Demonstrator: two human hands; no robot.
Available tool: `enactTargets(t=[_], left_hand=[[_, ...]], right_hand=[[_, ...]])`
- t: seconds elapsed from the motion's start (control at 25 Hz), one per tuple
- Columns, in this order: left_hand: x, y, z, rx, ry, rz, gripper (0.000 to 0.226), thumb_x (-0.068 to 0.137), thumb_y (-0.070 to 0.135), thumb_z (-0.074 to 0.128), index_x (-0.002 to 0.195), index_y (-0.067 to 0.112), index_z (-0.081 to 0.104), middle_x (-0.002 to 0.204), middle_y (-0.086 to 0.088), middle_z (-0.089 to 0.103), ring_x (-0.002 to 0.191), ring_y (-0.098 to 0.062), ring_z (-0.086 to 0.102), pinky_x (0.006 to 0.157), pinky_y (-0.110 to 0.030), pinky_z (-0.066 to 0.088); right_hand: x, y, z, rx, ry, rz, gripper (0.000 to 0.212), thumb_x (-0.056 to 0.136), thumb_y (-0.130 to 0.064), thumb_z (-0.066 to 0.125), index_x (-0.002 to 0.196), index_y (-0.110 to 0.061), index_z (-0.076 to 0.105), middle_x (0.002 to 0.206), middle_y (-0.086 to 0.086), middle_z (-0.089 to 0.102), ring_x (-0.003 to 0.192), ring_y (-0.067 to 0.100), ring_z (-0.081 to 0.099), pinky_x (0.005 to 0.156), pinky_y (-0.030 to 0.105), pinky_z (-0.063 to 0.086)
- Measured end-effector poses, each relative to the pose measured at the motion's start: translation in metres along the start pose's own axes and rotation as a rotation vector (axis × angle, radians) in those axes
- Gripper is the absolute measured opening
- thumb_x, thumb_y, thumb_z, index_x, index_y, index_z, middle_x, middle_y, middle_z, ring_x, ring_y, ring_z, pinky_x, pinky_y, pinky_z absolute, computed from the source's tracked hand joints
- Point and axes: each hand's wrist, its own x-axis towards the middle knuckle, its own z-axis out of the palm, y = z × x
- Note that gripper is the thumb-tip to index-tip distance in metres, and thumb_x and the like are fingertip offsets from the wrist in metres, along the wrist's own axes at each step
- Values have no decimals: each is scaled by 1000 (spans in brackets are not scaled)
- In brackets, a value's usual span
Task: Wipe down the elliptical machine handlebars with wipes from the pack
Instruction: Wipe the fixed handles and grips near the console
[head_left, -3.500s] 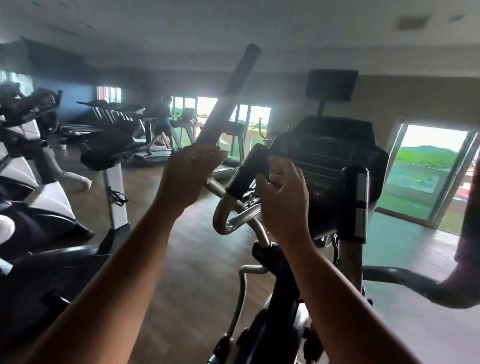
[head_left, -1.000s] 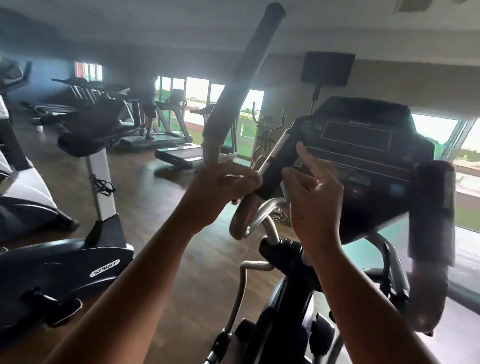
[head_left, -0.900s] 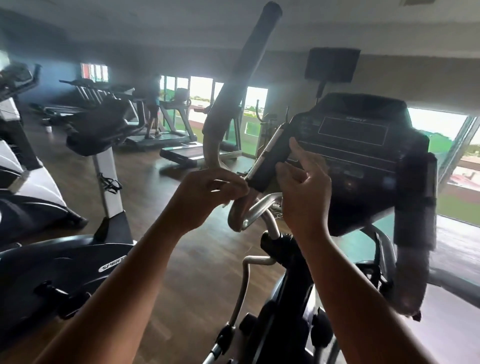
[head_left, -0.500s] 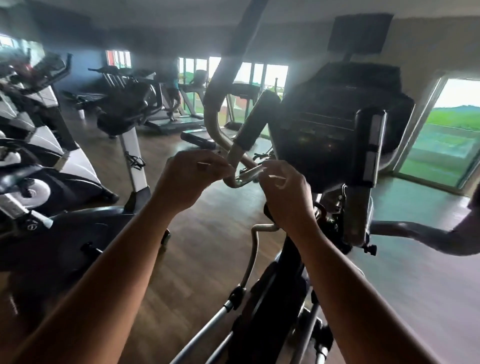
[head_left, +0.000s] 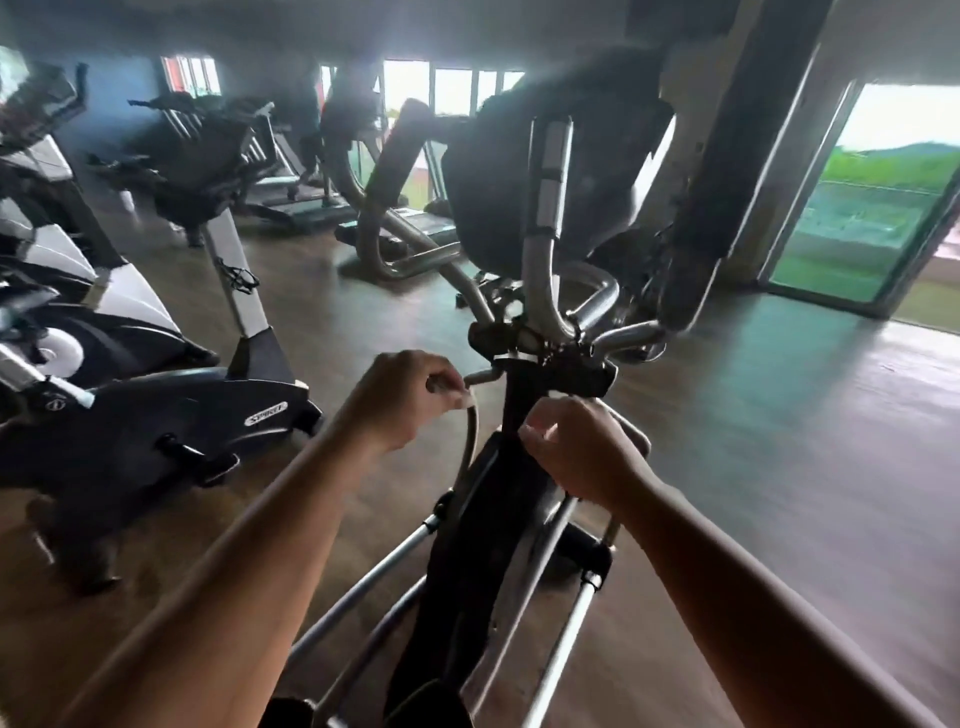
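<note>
The elliptical machine's black column (head_left: 493, 499) stands right in front of me. Above it rise a curved handlebar with silver sensor pads (head_left: 548, 176), a dark grip (head_left: 396, 150) to its left, and a thick padded bar (head_left: 727, 156) on the right. My left hand (head_left: 400, 400) is curled left of the column, and a small white bit, apparently a wipe (head_left: 462, 401), shows at its fingertips. My right hand (head_left: 576, 449) is curled in front of the column with its back towards me. What its fingers hold is hidden. Neither hand touches a handlebar.
An exercise bike (head_left: 171, 415) stands close on the left, with more bikes and treadmills (head_left: 291, 197) behind it. A person (head_left: 311, 130) is on a treadmill far back. Wooden floor (head_left: 779, 441) stretches right towards glass doors (head_left: 872, 208).
Both hands have dropped from the handlebar grips to the column and moved apart. My view has tilted down, so the console and bars now sit higher.
</note>
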Motion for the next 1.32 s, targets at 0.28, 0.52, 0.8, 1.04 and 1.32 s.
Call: enactTargets(t=[0.28,0.52,0.8,1.04,1.32], left_hand=[[-29,104,116,-65,-206,87,11,82,28,82,88,20,79,83,5,73,71,1,59,61,3,35],[-14,185,218,-126,-323,165,13,80,31,83,85,19,78,85,1,77,83,-8,71,79,-22,54],[53,261,340,-110,-425,277,13,81,38,81,84,25,77,82,6,75,77,-3,65,64,-15,41],[148,304,445,-128,-476,299,13,80,37,82,84,25,78,88,3,77,84,-6,71,75,-24,53],[270,345,555,-121,-466,254,11,81,35,81,83,24,77,88,3,77,89,-6,72,80,-25,55]], right_hand=[[-98,108,-52,-107,-12,283,17,87,-33,60,84,-19,67,89,6,71,86,32,66,70,35,53],[-147,192,-100,-216,3,456,21,83,-38,56,81,-20,65,90,7,72,89,34,68,71,35,54],[-151,310,-147,-310,24,617,22,89,-36,54,96,-22,70,109,7,70,101,33,66,79,34,50],[-107,433,-176,-330,29,704,21,88,-34,52,93,-22,69,106,8,70,97,34,66,79,35,51],[-28,577,-215,-333,-28,725,24,93,-27,52,106,-18,70,113,15,67,101,38,64,78,37,49]])
